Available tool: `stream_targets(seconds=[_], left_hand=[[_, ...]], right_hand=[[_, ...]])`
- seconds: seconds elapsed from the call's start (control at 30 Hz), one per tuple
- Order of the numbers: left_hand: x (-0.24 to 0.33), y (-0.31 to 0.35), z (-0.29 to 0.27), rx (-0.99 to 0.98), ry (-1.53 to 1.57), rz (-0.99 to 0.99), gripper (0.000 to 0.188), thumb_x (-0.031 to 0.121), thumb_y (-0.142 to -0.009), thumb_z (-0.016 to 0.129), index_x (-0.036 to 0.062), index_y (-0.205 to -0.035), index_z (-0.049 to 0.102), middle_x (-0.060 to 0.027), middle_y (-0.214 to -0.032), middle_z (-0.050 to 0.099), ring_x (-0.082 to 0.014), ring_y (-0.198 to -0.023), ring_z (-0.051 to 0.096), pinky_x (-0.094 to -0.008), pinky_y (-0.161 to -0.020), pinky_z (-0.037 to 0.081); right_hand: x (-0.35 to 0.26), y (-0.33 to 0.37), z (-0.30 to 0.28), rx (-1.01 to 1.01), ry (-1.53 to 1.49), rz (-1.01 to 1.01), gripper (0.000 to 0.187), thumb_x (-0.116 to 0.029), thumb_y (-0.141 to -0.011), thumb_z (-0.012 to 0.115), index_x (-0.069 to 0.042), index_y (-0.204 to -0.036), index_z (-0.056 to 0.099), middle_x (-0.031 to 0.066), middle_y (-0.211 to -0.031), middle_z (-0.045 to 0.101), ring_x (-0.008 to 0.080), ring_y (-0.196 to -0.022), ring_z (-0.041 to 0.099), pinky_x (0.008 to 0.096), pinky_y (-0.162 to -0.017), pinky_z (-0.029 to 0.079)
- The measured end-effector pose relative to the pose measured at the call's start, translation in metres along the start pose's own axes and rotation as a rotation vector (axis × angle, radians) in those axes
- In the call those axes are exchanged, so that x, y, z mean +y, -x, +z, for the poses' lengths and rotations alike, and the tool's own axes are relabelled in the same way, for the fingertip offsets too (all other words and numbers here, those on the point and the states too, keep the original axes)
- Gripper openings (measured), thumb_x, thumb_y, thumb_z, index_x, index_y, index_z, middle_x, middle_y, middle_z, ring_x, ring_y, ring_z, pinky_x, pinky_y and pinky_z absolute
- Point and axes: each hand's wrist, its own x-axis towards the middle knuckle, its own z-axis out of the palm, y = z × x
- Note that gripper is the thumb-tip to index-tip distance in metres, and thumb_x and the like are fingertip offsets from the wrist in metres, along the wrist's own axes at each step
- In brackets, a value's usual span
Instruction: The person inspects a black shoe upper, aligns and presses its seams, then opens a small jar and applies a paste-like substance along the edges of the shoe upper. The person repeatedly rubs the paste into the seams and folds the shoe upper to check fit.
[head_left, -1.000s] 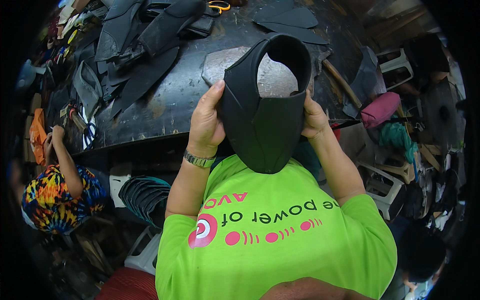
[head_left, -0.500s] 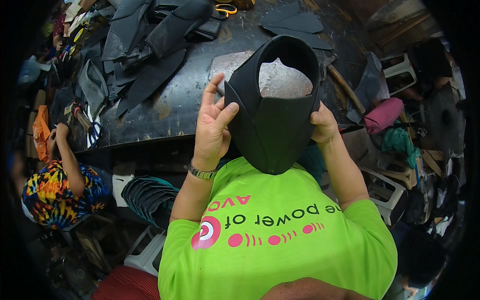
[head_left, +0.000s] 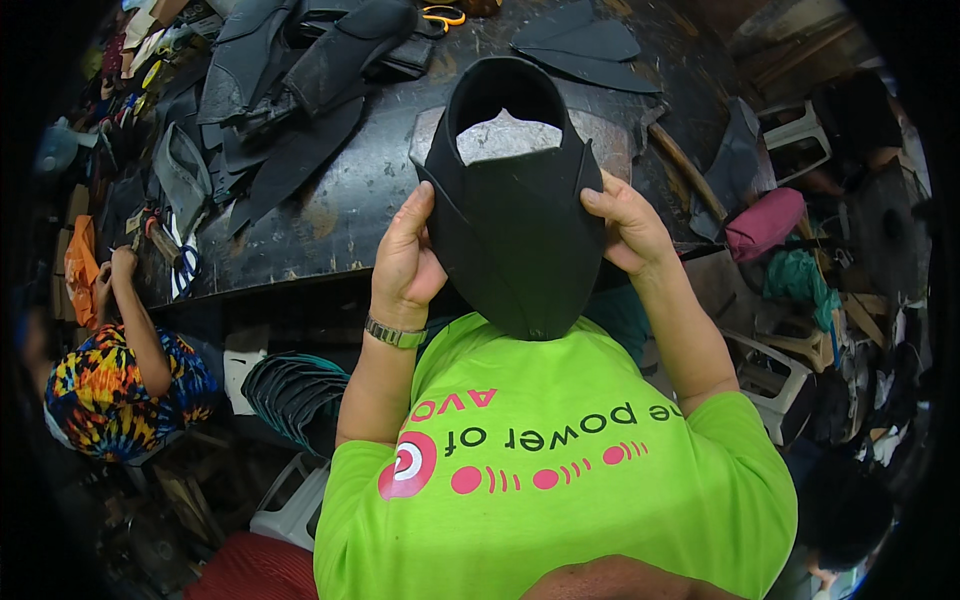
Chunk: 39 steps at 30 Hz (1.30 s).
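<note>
Between my two hands is a black shoe upper (head_left: 520,235), its rounded toe end toward my chest and its wide opening toward the table. My left hand (head_left: 408,250) grips its left edge, thumb on top and the fingers mostly hidden beneath. On the other side, my right hand (head_left: 630,225) pinches the right edge, thumb on top. Through the opening a pale grey slab (head_left: 510,138) shows on the dark table (head_left: 330,215).
Black shoe pieces (head_left: 300,70) are heaped at the table's far left, near orange-handled scissors (head_left: 443,17). Flat black cutouts (head_left: 580,45) lie at the back. A wooden-handled hammer (head_left: 688,170) rests on the right. Another person in a colourful shirt (head_left: 130,385) works at the left.
The shoe upper has shifted left and turned to face me more squarely. My left fingers, spread before, now close around its edge, and my right hand has moved slightly left.
</note>
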Motion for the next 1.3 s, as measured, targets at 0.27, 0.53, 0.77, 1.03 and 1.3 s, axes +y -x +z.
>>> stream_targets(seconds=[0.27,0.53,0.77,1.03,1.3], left_hand=[[-0.004,-0.005,0.007,0.131,-0.022,0.021,0.031,0.013,-0.1,0.06,0.0015,-0.129,0.061,-0.0117,-0.124,0.068,-0.0229,-0.115,0.065,-0.0389,-0.102,0.053],[-0.005,-0.009,0.013,0.194,-0.274,0.127,0.039,0.006,-0.089,0.07,0.0007,-0.125,0.058,-0.0127,-0.115,0.07,-0.0236,-0.104,0.069,-0.038,-0.097,0.055],[-0.006,-0.011,0.018,0.205,-0.368,0.193,0.034,0.008,-0.095,0.064,0.0015,-0.127,0.055,-0.0111,-0.115,0.069,-0.0219,-0.106,0.067,-0.037,-0.097,0.055],[-0.005,-0.018,0.005,0.095,-1.183,0.627,0.036,0.013,-0.096,0.068,-0.0008,-0.128,0.058,-0.0088,-0.129,0.058,-0.0193,-0.111,0.062,-0.0318,-0.1,0.049],[-0.011,-0.021,0.002,0.116,-1.771,0.838,0.017,0.005,-0.084,0.074,0.0041,-0.1,0.072,-0.0123,-0.12,0.062,-0.0283,-0.109,0.063,-0.0369,-0.095,0.049]], right_hand=[[0.0,-0.007,0.009,0.024,-0.066,0.022,0.048,-0.005,-0.092,0.067,0.002,-0.136,0.051,0.0149,-0.121,0.067,0.0213,-0.108,0.068,0.0352,-0.097,0.054],[0.008,-0.011,0.013,0.042,-0.129,0.046,0.055,0.0,-0.088,0.069,0.0,-0.138,0.048,0.0152,-0.125,0.064,0.0238,-0.112,0.066,0.0374,-0.101,0.052],[0.002,-0.007,0.035,0.13,-0.078,0.025,0.058,-0.001,-0.086,0.07,0.001,-0.139,0.048,0.0142,-0.125,0.064,0.0234,-0.115,0.064,0.0373,-0.103,0.051],[-0.142,-0.033,0.014,0.113,0.723,-0.613,0.043,-0.007,-0.082,0.075,-0.002,-0.122,0.06,0.0137,-0.115,0.069,0.0243,-0.105,0.068,0.0413,-0.087,0.058],[-0.214,-0.127,-0.072,0.892,1.989,-0.479,0.05,-0.018,-0.081,0.075,-0.004,-0.127,0.059,0.024,-0.115,0.067,0.0412,-0.108,0.064,0.0462,-0.093,0.051]])
